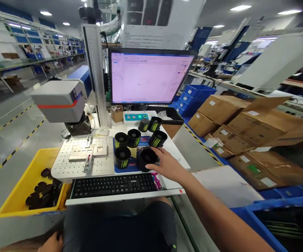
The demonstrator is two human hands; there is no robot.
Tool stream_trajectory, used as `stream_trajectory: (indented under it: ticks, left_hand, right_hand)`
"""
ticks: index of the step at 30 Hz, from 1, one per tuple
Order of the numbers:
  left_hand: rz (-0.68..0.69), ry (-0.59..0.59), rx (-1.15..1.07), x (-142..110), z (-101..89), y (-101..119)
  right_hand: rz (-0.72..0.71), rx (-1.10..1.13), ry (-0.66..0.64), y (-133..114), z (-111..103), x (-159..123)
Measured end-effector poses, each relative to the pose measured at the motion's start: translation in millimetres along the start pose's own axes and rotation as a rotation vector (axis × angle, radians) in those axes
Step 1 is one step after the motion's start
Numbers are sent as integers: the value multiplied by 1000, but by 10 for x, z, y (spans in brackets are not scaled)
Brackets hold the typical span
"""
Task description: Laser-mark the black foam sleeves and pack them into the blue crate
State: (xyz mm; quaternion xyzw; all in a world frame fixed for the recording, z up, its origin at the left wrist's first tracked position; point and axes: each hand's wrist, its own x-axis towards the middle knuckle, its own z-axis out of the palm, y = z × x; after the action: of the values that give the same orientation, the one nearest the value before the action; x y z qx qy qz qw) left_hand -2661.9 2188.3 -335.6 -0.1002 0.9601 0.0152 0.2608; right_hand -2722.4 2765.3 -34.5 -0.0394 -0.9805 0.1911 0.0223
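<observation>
My right hand (165,163) reaches in from the right, its thumb and fingers closed around the rim of a black cylinder (144,161) with a dark hollow top. Several more black cylinders stand upright nearby on a blue mat (118,169), among them one at the front left (122,157) and one at the back right (158,139); most have yellow-green print on the side. My left hand (52,243) is low by my thigh at the bottom edge, partly cut off, its fingers mostly hidden.
Left of the mat is a perforated metal plate (62,164) with a fixture (88,154), below a grey machine head (59,99). A keyboard (111,185) lies in front, a monitor (151,78) stands behind. A yellow bin (14,190) holds dark round pieces; cardboard boxes (269,126) are stacked right.
</observation>
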Motion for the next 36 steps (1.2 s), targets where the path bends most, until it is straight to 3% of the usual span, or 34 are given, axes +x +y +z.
stream_trajectory:
  ticks: [4,8,11,14,17,19,22,24,26,28,31,34,36]
  left_hand:
    - [7,34,18,-143,-83,22]
    - [31,57,-8,-209,-141,51]
    - [39,124,-150,-224,-129,64]
    - [120,286,-479,-345,-233,192]
    - [343,397,-773,-628,-571,536]
    - [553,328,-906,-866,-893,874]
    - [875,191,-1122,-1190,-1355,1426]
    - [963,39,-1331,-1335,-1558,1743]
    - [941,-104,-1536,-1407,-1652,1964]
    - [869,-204,-1700,-1428,-1662,2060]
    - [838,-285,-1802,-1433,-1626,2001]
    - [894,-332,-1742,-1455,-1619,1858]
    - [938,-326,-1675,-1476,-1625,1789]
  right_hand:
    - [70,-69,-198,-240,122,348]
    - [61,-108,-205,-287,191,404]
    - [89,-83,-137,-188,88,256]
    - [221,257,21,-49,-26,-40]
    - [403,903,62,-59,65,-392]
    - [468,1297,-40,-221,274,-588]
    - [514,1668,-301,-625,724,-789]
    - [539,1793,-468,-904,1027,-899]
    - [559,1857,-611,-1116,1271,-1012]
    - [556,1845,-710,-1231,1436,-1117]
    - [376,1669,-687,-1251,1526,-1194]
    - [79,1362,-652,-1236,1444,-1126]
    - [-36,1175,-693,-1278,1331,-1016]
